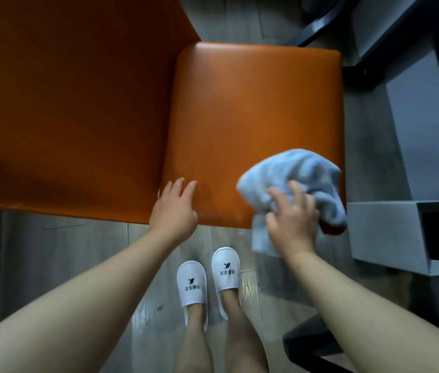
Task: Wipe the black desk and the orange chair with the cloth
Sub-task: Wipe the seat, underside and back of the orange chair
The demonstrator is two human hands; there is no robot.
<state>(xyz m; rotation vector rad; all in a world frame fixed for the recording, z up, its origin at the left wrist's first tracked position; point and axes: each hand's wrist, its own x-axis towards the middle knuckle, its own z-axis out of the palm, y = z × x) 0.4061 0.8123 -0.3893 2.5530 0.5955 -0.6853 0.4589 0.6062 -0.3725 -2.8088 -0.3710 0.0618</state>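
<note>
Standing over the orange chair (253, 109), with its backrest off at nine o'clock. Resting the left hand (174, 211) on the seat's near edge around six o'clock, fingers (186, 188) straight and loose — holding nothing. Wearing white slippers (223, 275) on the floor (78, 251) below. Clutching the pale blue cloth (299, 170) with the right hand (292, 224) at four o'clock on the seat's corner, fingers curled into the bunched fabric — one end hanging off the edge. Flanked at three o'clock by a grey box (382, 232).
</note>
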